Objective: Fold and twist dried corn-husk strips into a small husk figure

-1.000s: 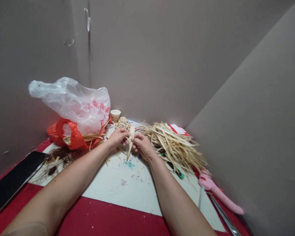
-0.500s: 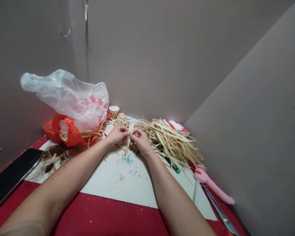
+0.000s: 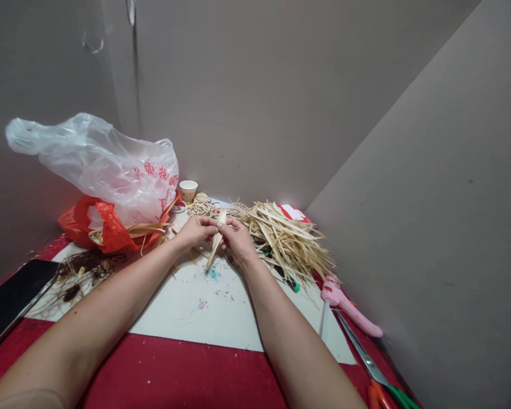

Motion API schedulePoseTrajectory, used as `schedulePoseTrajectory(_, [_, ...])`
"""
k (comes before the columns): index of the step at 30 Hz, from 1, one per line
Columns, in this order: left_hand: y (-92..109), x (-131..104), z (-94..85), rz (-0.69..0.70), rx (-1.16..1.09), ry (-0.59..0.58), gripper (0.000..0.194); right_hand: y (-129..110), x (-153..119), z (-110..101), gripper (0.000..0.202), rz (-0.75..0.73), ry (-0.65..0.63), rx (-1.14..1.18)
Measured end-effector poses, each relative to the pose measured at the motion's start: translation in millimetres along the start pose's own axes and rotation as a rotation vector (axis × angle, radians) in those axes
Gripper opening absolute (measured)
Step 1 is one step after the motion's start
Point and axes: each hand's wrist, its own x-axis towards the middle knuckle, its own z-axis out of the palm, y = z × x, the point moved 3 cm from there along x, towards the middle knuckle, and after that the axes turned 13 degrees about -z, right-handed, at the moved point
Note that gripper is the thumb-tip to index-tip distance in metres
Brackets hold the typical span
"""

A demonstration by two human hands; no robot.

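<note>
Between my two hands stands a pale dried leaf strip (image 3: pixel 216 245), tilted, its lower end near a blue stain on the white board (image 3: pixel 196 318). My left hand (image 3: pixel 198 232) pinches the strip from the left with thumb and fingertips. From the right, my right hand (image 3: pixel 237 238) grips it too, its thumb lying across the strip's upper part. The fingers under the strip are partly hidden. Just right of my right hand lies a large heap of dried straw-coloured strips (image 3: pixel 285 238).
A clear plastic bag (image 3: pixel 106 165) and a red bag (image 3: pixel 114 227) stand left, behind dark fibres (image 3: pixel 83 270) and a black tablet-like device (image 3: pixel 12 298). A paper cup (image 3: pixel 188 192) is at the back. Right are a pink glue gun (image 3: pixel 351 309) and scissors (image 3: pixel 368 360).
The whole view has shifted, so things appear further left. My right thumb has moved onto the strip's face, and the strip is turned slightly. Both hands keep hold of it.
</note>
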Motion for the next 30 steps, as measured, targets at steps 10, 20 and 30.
schedulePoseTrajectory(10, [-3.3, -0.9, -2.7, -0.058, -0.101, 0.006, 0.014, -2.1, 4.4, -7.8, 0.032, 0.010, 0.010, 0.028])
schedulePoseTrajectory(20, [-1.4, 0.8, -6.1, -0.043, -0.024, 0.086, 0.017, -5.8, 3.6, -7.6, 0.026, 0.023, 0.002, -0.001])
schedulePoseTrajectory(30, [-1.3, 1.5, -4.8, 0.018, 0.113, 0.119, 0.017, -7.5, 0.4, -6.1, 0.030, 0.036, -0.020, -0.049])
